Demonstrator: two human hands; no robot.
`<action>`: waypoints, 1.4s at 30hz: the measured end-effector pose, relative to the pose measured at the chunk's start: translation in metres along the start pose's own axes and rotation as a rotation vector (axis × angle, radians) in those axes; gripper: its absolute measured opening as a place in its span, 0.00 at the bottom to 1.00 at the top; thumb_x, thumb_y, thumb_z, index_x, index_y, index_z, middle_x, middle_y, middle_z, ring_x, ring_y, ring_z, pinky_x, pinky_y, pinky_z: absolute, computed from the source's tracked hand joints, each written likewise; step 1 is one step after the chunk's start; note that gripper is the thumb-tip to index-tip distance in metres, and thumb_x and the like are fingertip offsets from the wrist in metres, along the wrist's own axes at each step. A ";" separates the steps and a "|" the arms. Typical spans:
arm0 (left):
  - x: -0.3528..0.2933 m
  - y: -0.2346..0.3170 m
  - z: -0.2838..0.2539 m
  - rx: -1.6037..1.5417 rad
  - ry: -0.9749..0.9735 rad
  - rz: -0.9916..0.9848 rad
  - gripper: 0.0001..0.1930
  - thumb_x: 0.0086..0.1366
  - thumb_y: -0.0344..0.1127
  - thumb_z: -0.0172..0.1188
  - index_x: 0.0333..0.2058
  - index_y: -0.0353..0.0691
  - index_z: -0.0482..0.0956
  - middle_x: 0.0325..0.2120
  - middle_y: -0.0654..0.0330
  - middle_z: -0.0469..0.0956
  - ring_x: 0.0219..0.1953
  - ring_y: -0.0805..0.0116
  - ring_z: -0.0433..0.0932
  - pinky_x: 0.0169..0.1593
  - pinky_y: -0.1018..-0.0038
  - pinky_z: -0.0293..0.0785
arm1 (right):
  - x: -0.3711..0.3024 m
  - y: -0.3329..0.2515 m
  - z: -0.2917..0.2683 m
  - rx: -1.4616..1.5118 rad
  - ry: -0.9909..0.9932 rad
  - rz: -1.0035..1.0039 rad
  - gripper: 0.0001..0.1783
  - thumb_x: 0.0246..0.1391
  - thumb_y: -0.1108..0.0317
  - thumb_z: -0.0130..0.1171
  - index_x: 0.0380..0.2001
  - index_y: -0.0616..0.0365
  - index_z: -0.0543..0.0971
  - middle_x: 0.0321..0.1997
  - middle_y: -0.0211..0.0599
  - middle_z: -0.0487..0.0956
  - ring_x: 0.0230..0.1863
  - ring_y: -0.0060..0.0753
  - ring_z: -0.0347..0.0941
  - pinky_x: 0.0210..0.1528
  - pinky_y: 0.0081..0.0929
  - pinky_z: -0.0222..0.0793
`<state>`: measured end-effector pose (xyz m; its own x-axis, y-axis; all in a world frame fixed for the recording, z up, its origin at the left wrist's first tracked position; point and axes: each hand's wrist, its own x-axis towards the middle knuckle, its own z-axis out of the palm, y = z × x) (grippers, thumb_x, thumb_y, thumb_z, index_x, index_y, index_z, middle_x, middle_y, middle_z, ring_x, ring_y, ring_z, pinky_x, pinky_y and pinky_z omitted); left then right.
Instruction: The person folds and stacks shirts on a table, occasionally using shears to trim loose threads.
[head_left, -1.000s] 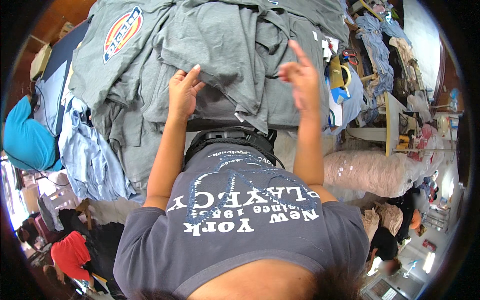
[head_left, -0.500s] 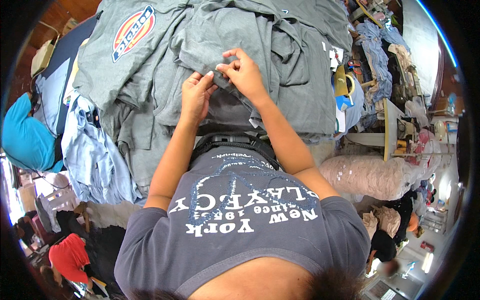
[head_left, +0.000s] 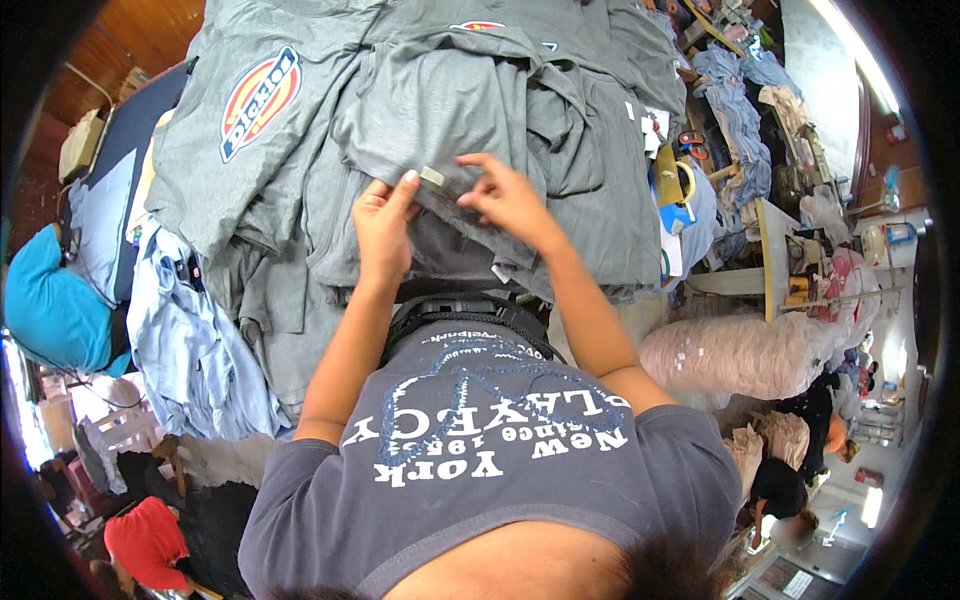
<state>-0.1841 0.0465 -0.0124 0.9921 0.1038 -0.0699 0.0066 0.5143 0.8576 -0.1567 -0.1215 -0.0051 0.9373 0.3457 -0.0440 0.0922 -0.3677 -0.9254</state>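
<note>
A grey T-shirt [head_left: 430,100] lies spread in loose folds over other grey shirts, with its near edge raised in front of my waist. My left hand [head_left: 383,232] pinches this edge between thumb and fingers. Close to its fingertips, a small pale label [head_left: 432,176] stands up from the cloth. My right hand [head_left: 508,205] hovers at the right of the label, index finger stretched out and thumb apart; it is slightly blurred, and nothing shows between its fingers.
Another grey shirt with a round printed emblem [head_left: 262,103] lies at the left. Light blue cloth [head_left: 195,320] hangs off the table's left side. Red-handled scissors [head_left: 691,143] and a yellow tape roll [head_left: 683,183] are at the right. People work at both sides.
My right hand has moved down and right, away from the left fingertips. The pale label now shows on the cloth edge, and my left hand has come slightly nearer to me.
</note>
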 end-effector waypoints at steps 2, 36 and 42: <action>-0.021 0.011 0.026 0.109 -0.174 0.088 0.07 0.55 0.32 0.57 0.32 0.37 0.76 0.26 0.63 0.76 0.27 0.77 0.73 0.33 0.80 0.66 | 0.001 -0.006 -0.036 0.109 0.211 -0.022 0.15 0.45 0.69 0.58 0.39 0.54 0.73 0.20 0.27 0.72 0.18 0.17 0.67 0.20 0.15 0.64; 0.029 0.109 -0.019 0.583 -0.758 0.333 0.05 0.54 0.29 0.53 0.30 0.35 0.71 0.29 0.56 0.73 0.36 0.63 0.74 0.53 0.57 0.61 | -0.201 -0.036 -0.311 0.491 0.363 -1.051 0.07 0.49 0.67 0.46 0.33 0.52 0.69 0.26 0.35 0.68 0.24 0.33 0.66 0.34 0.32 0.66; 0.084 0.108 -0.014 0.411 -0.003 0.599 0.11 0.60 0.35 0.47 0.38 0.34 0.70 0.33 0.55 0.74 0.33 0.62 0.75 0.45 0.64 0.70 | -0.111 0.020 -0.301 0.203 1.159 0.343 0.23 0.53 0.53 0.41 0.40 0.63 0.71 0.36 0.38 0.73 0.37 0.34 0.69 0.41 0.29 0.64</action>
<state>-0.1021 0.1228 0.0671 0.8405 0.2645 0.4729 -0.4923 0.0082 0.8704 -0.1574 -0.4268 0.0941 0.6570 -0.7532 -0.0315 -0.1753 -0.1119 -0.9781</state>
